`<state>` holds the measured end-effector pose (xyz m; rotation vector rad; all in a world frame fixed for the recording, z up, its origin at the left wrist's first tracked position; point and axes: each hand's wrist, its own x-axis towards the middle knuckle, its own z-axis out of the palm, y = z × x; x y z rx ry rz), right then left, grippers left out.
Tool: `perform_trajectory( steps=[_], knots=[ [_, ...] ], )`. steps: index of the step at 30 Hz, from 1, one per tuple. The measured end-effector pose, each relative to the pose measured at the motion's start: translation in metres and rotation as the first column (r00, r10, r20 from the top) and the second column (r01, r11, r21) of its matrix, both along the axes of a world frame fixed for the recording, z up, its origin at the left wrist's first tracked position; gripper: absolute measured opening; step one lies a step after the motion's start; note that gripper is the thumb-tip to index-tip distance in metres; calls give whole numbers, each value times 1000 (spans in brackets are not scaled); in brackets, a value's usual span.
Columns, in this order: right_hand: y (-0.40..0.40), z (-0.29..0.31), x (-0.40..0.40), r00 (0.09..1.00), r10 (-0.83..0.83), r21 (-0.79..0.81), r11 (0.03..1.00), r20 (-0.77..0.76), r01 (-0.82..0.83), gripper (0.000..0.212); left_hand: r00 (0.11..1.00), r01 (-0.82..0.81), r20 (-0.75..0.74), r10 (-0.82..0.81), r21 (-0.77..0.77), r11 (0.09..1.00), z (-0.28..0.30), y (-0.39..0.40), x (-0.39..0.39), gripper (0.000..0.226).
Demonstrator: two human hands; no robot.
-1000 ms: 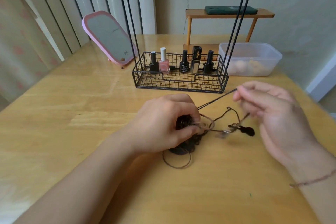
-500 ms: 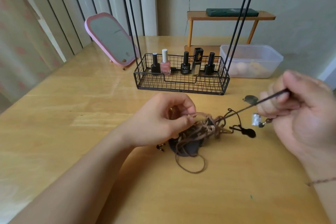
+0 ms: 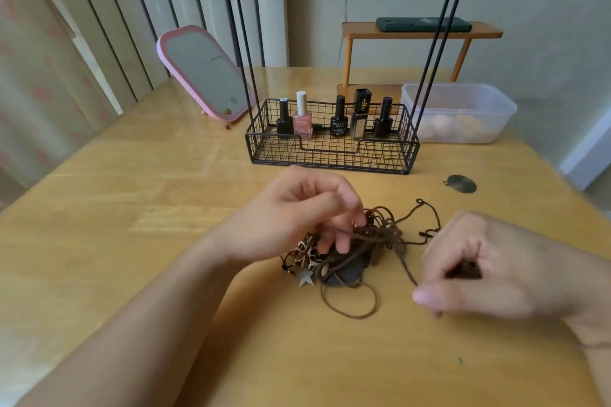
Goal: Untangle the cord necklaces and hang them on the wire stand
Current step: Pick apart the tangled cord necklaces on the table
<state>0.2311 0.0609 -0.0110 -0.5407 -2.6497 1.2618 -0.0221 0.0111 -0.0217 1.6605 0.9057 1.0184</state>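
Tangle [image 3: 350, 254] of brown cords sits on the table [image 3: 132, 208] centre, just front of the stand [image 3: 330, 155], at its 6 o'clock. Left hand [image 3: 297, 211] hovers over the tangle's 10 o'clock side, fingers curled down into the cords, seemingly pinching a strand, though exact contact blurred. Right hand [image 3: 496, 271] at the tangle's 3 o'clock, loosely fisted, pinching one cord that runs back to the knot; something dark bunched inside the fist, cannot tell what.

Likely trouble: pulling that one cord hard from 3 o'clock probably cinches the knot tighter instead of freeing it. Star charm [image 3: 305, 278] and flower pieces at the tangle's 8 o'clock could snag in loops and drag the whole mass. Loose loop at 6 o'clock may catch under a wrist. Disc [image 3: 462, 183] lies apart at 1 o'clock, near the stand's right corner, apparently detached; easily knocked by a sweeping right hand.

Room: plenty of bare table at 9 o'clock and 6 o'clock for spreading cords out. Tighter at 12 o'clock, where the basket wall and bottles [image 3: 339, 117] stand, with uprights rising on both sides. Right table edge close at 3 o'clock, so little margin there. Hooks barely in view at top, none loaded as far as visible.
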Motion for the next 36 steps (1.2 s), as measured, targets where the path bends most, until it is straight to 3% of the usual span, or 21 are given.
perform_trajectory(
  steps=[2, 4, 8, 12, 16, 19, 23, 24, 28, 33, 36],
  knots=[
    [-6, -4, -6, 993, 71, 62, 995, 90, -77, 43, 998, 52, -37, -53, -38, 998, 9, -3, -11, 33],
    [-14, -6, -13, 984, 129, 143, 979, 123, -146, 41, 987, -16, -163, 14, -11, 1000, 11, -3, -19, 31],
    [-24, -5, -20, 961, 185, 236, 943, 207, -233, 52, 796, -314, -411, 445, 349, 883, 0, 4, -14, 8],
    [-25, -5, -18, 963, 179, 275, 933, 199, -231, 58, 837, -154, -477, 270, 268, 951, -7, 5, -2, 20],
    [-21, 1, -9, 988, 105, 298, 945, 110, -134, 59, 886, -49, -449, 116, 158, 986, -5, 0, 3, 16],
    [-12, 6, -2, 991, -36, 358, 930, -126, 79, 60, 899, -33, -427, 99, 159, 987, -4, 1, 2, 11],
    [-11, 1, -12, 827, -326, 359, 784, -458, 508, 26, 918, -32, -384, 97, 172, 985, -4, 0, 3, 8],
    [-12, -2, -15, 815, -366, 341, 773, -448, 535, 16, 922, -36, -373, 102, 180, 983, -4, 0, 3, 7],
    [-10, -9, -20, 854, -439, 329, 792, -280, 515, 15, 933, -62, -332, 141, 239, 969, -1, -1, 2, 8],
    [-14, -6, -24, 903, -325, 221, 894, -280, 390, 29, 935, -105, -289, 207, 331, 938, -1, -1, 3, 13],
    [-16, -6, -24, 928, -286, 179, 926, -238, 331, 26, 930, -132, -270, 249, 388, 912, -2, 0, 4, 14]
  ],
)
